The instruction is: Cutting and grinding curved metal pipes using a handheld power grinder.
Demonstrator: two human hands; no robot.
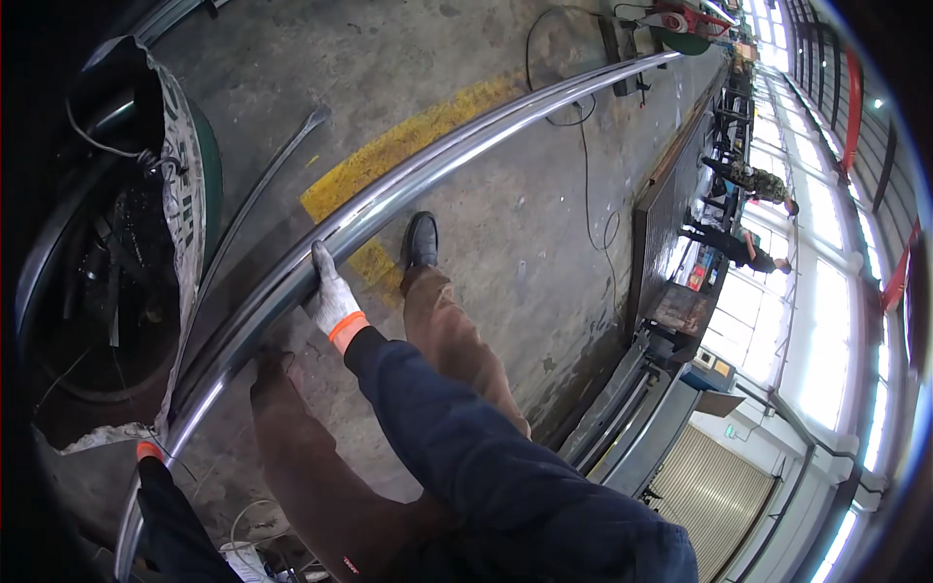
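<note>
Long shiny metal tubes (437, 146), lying side by side, run from the lower left to the upper right and look bent by the lens. My right hand (335, 296), in a grey-white work glove with an orange cuff, grips them near the middle. Its thumb lies along the top and its fingers go out of sight underneath. At the lower left, only the orange cuff of my left hand (150, 450) shows clearly, right beside the tubes and a sack's edge. The fingers of that hand are hidden.
A lined drum or bin (199, 185) with dark metal scraps stands at the left. A flat metal bar (262, 180) lies beside it. At the tubes' far end is a red and green machine (685, 34). A black cable (586, 165) trails across the floor. Two people (743, 248) stand at the right.
</note>
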